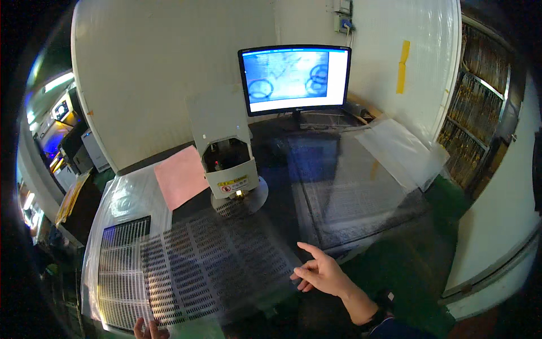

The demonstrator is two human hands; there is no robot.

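A see-through film sheet (209, 265) with rows of small dark marks lies across the front of the dark table, its right part blurred. At its lower left edge, my left hand (148, 329) grips it; only the fingers show above the picture's lower edge. Beside the sheet's right edge is my right hand (324, 275), thumb stretched out and apart from the loosely bent fingers. Those fingertips come close to the edge, and I see no grip on it. Just beyond the sheet stands a white inspection device (232, 172) with a small light over a round base (258, 198).
Behind stands a lit monitor (296, 79) showing dark rings on blue. A pink sheet (180, 176) lies left of the device, near another gridded film (121, 271). A glass-like panel (344, 209) and clear plastic sheets (401, 152) lie right. White wall panels (169, 73) rise behind.
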